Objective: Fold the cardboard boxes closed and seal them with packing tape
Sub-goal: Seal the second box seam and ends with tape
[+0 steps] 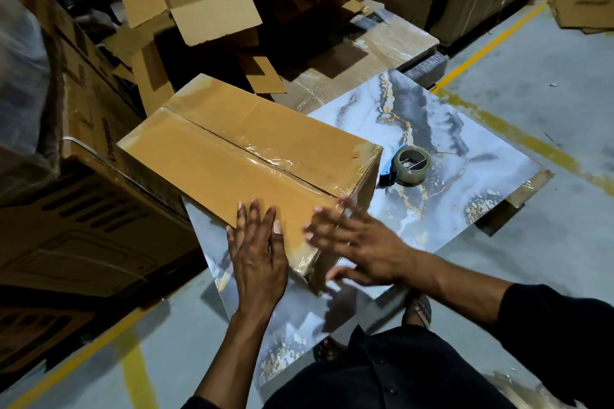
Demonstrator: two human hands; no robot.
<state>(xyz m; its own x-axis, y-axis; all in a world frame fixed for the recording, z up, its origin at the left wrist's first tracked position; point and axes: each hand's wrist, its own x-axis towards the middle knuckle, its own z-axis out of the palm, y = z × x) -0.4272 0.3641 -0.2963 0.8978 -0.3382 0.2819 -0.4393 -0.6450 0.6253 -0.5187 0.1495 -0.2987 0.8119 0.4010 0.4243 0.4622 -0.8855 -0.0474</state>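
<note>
Looking down from the head cam: closed cardboard box (246, 159), top seam taped, sits on a marbled slab (465, 156). Left hand (257, 252) lies flat on the box's near edge, fingers straight. Right hand (352, 239), fingers spread, presses the near right corner. Tape dispenser (407, 165) rests just right of the box.

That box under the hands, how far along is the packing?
Done: the cardboard box has its flaps folded shut with clear tape along the centre seam. In hand: the left hand and right hand press flat on its near end. Left: open boxes behind; the tape dispenser lies alongside.
</note>
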